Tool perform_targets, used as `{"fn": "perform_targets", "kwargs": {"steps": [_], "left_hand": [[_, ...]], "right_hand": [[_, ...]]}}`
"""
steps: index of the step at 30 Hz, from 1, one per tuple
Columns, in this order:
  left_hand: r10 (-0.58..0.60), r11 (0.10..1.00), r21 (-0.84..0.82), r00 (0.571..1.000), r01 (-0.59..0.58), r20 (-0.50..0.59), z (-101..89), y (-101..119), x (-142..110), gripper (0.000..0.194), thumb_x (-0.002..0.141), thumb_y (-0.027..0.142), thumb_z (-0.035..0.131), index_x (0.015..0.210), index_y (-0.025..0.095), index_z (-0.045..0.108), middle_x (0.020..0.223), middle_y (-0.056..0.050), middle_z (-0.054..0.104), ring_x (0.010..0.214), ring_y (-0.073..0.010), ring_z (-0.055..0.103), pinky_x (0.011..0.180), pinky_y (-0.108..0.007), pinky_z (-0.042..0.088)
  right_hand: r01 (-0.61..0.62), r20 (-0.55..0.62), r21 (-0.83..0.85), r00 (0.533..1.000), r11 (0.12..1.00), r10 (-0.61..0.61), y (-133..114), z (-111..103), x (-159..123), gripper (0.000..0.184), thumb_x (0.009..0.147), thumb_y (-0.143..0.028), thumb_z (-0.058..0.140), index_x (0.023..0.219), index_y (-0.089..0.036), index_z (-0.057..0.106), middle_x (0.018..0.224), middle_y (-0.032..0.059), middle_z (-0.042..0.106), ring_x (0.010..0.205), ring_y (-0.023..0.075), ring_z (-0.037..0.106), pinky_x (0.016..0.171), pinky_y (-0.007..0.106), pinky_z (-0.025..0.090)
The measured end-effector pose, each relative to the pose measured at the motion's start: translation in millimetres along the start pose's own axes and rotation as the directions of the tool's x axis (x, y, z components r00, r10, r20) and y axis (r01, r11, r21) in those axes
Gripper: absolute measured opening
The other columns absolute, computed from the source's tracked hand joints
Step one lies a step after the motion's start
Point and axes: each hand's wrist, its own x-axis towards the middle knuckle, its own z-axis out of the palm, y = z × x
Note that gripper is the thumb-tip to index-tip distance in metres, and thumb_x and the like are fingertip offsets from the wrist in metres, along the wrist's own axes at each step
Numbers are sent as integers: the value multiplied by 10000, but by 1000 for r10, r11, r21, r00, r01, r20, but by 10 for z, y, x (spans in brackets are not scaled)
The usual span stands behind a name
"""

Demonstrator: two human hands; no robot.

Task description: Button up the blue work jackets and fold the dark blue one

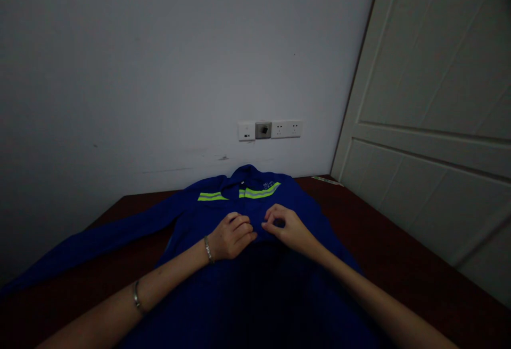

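Observation:
A dark blue work jacket (pixel 191 218) with yellow-green and grey reflective strips across its chest lies spread out, collar toward the wall. My left hand (pixel 233 235), with bracelets on the wrist and forearm, rests at the jacket's front with fingers curled down onto the cloth. Just to its right, my right hand (pixel 290 227) is closed in a pinch at the same part of the front, thumb and forefinger forming a ring. The exact fold or fastening between the fingertips is too dark and small to make out.
The jacket lies on a dark red-brown table (pixel 359 221) against a pale wall (pixel 159 72). Wall sockets (pixel 286 129) sit above the collar. A white panelled door (pixel 431 125) stands at the right. A thin printed strip (pixel 327 180) lies near the table's back right corner.

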Motion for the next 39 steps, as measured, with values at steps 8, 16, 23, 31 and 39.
{"fn": "perform_targets", "kwargs": {"steps": [8, 16, 23, 31, 39], "left_hand": [[8, 999, -54, 998, -5, 56, 28, -19, 2, 196, 848, 128, 403, 855, 196, 587, 802, -16, 645, 874, -154, 545, 868, -337, 348], [-29, 992, -120, 997, 38, 75, 73, 7, -23, 163, 829, 115, 449, 863, 189, 590, 900, -14, 675, 980, -166, 561, 930, -370, 351], [-277, 873, -404, 959, 274, 51, 157, 58, 14, 228, 811, 98, 477, 1002, 152, 589, 928, -82, 669, 948, -163, 589, 897, -395, 430], [-628, 571, -588, 766, 573, 137, 223, 98, 178, 154, 786, 166, 536, 833, 164, 683, 784, -69, 671, 775, -158, 603, 705, -305, 504], [-744, 61, -586, 429, 808, 513, 203, 89, 283, 187, 744, 309, 590, 693, 161, 691, 687, -20, 659, 661, -143, 571, 625, -248, 441]], "right_hand": [[-126, 143, 231, 985, 965, 95, 110, 32, 60, 196, 654, -271, 628, 491, -176, 579, 726, 18, 587, 732, 153, 526, 718, 273, 372], [-222, 225, 270, 961, 937, 162, 122, 29, 59, 134, 607, -260, 626, 515, -165, 610, 719, 11, 605, 714, 150, 521, 692, 263, 370], [-251, 240, 248, 952, 936, 191, 174, 30, 73, 206, 672, -356, 592, 664, -170, 682, 654, -3, 645, 667, 150, 544, 659, 261, 395], [-225, 145, 204, 969, 953, 198, 110, -14, 5, 344, 653, -434, 643, 859, -164, 700, 856, 49, 690, 804, 209, 598, 724, 304, 441], [-124, -44, 100, 991, 987, 129, 161, 18, -54, 265, 685, -388, 632, 855, -194, 695, 838, 46, 687, 785, 208, 602, 730, 320, 449]]}}
